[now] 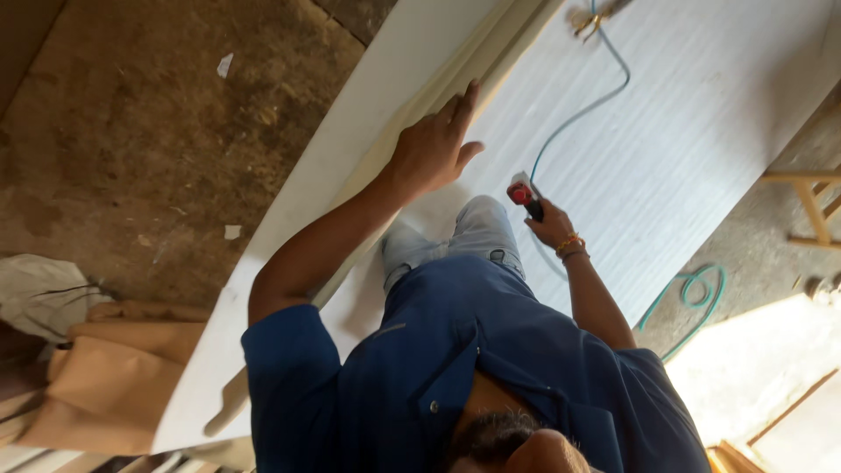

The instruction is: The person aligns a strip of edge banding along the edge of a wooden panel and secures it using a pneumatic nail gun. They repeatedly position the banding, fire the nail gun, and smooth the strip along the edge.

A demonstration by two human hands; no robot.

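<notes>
The left hand (pixel 434 149) lies spread flat on the long cream wooden strip (pixel 368 166) along the white ribbed panel (pixel 683 149); the right hand (pixel 550 223) grips a red-and-black air tool (pixel 524 198) on its teal hose (pixel 583 109), touching the panel; fastening looks unfinished.

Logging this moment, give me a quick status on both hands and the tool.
Left hand flat on the cream strip. Right hand gripping red-and-black tool, green hose trailing across white panel. Nothing obstructing.

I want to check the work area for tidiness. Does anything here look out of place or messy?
Small things only. White paper scraps lie on the dirty floor left of the white panel. The green hose trails loosely across the panel from the tool in the right hand. The left hand rests flat.
</notes>
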